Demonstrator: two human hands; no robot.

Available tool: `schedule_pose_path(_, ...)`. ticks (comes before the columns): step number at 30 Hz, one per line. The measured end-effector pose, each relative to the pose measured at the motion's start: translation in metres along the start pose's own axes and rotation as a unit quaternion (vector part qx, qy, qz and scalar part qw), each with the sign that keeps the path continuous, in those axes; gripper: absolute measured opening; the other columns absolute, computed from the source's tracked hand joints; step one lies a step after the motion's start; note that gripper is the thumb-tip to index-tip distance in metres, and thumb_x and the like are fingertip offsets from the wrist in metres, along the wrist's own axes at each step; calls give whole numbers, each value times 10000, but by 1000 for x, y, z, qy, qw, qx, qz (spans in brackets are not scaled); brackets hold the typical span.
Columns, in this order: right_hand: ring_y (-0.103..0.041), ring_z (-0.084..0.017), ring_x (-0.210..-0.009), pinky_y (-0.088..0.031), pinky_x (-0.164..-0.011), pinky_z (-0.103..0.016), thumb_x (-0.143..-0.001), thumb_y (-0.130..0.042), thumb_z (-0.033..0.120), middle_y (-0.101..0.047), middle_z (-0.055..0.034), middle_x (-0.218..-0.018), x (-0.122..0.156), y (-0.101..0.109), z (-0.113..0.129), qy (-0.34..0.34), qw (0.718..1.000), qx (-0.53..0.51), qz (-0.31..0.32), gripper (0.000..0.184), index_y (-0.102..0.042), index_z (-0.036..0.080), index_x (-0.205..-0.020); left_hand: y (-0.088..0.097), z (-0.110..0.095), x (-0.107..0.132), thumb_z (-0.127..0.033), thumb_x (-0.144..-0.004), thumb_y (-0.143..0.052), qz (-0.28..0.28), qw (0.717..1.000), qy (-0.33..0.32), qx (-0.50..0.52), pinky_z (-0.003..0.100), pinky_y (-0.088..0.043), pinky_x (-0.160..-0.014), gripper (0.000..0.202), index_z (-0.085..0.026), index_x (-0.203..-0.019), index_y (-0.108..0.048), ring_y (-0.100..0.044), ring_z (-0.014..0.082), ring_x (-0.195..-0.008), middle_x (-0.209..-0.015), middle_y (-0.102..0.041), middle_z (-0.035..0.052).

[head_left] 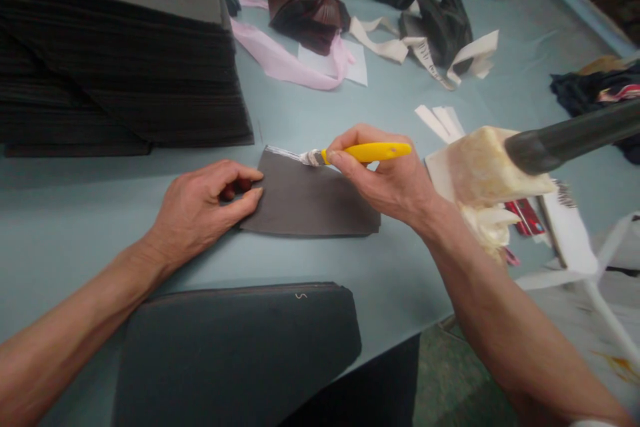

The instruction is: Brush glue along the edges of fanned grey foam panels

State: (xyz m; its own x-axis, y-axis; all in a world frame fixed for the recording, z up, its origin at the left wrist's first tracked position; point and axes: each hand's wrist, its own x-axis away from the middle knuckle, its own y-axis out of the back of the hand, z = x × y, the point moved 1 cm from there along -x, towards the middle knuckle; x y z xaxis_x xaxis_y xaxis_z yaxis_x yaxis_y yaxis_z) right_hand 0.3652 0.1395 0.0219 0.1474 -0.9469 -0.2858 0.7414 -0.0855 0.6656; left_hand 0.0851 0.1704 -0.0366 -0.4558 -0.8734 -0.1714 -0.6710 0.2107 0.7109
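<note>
My right hand (383,177) grips a paintbrush (377,152) by its yellow handle. The white-coated bristles touch the top edge of a dark grey fabric piece (310,197), where a whitish wet-looking strip runs along the left part of that edge. At the piece's left side, my left hand (210,203) pinches its edge between thumb and fingers. Closer to me lies a stack of dark panels (245,353) with a small pale mark near the top edge.
Tall stacks of dark sheets (115,73) stand at the left. Behind are a dark red bundle (305,3), a pink strip (285,60) and white strips (385,47). A glue-crusted container (490,163) with a dark handle or tube (575,137) sits by my right forearm.
</note>
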Motion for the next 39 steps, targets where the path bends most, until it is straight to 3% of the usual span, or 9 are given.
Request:
schedule_pose_path(8, -605, -158, -779, -427, -726, -319, -1010, -688, 625, -759, -28, -879, 13, 12, -4, -4, 1000, -5, 0, 438, -746, 202, -910, 3, -5, 0, -563, -967, -661, 13, 1000, 8, 7, 350, -457, -763, 388, -238, -1138, -787, -608, 172, -780, -994, -768, -5)
schedule_pose_path(14, -571, -144, -780, -404, -699, -300, -1018, -707, 516, -719, -15, -861, 19, 22, -7, -25, 1000, -12, 6, 333, -755, 200, -926, 0, -3, -1, -542, -941, -610, -11, 1000, -1, -4, 303, -458, -755, 423, -209, -1115, -805, -590, 147, -734, -917, -762, 4)
schedule_pose_path(19, -568, -146, -772, -406, -694, -304, -1019, -696, 537, -703, -16, -852, 23, 33, -7, -40, 999, 5, 33, 344, -756, 205, -948, 1, -2, -1, -536, -943, -625, -19, 1000, -12, -11, 288, -449, -736, 405, -215, -1107, -810, -577, 135, -695, -874, -742, -12)
schedule_pose_path(39, -535, -130, -709, -407, -667, -312, -1029, -708, 450, -676, 20, -791, 47, 54, -21, -44, 999, -15, 19, 241, -760, 236, -933, 4, -4, -1, -639, -901, -588, -12, 998, 27, -52, 324, -439, -701, 523, -231, -1141, -810, -603, 169, -671, -835, -733, 0)
